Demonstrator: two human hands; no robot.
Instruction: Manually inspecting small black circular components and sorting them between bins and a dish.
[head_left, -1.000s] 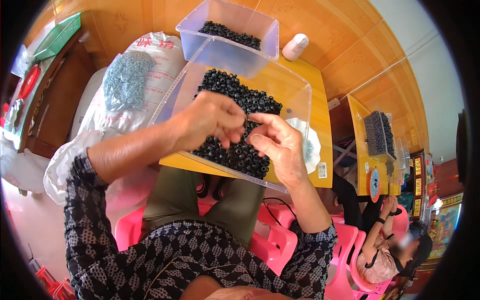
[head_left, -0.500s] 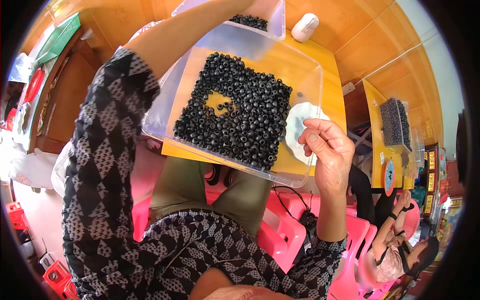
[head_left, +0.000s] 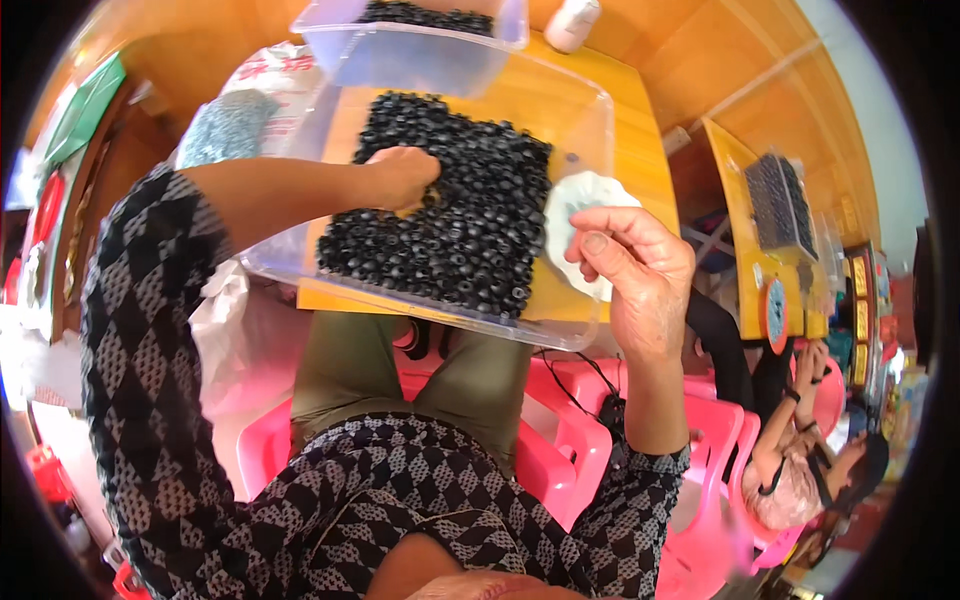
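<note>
Black beads (head_left: 450, 235) fill the left hand's (head_left: 405, 178) closed grip; right hand (head_left: 635, 270) pinches shut.

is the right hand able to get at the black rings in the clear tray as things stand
Probably yes: the right hand hovers at the open-topped clear tray, with black rings uncovered beside it. The left hand sits farther left.

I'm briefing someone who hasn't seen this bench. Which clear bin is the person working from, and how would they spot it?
Start at the yellow table. Two clear bins sit on it; the near bin is the big shallow one at the front edge, over the person's knees. Unlike the smaller far bin, it has the left hand in its black rings.
</note>
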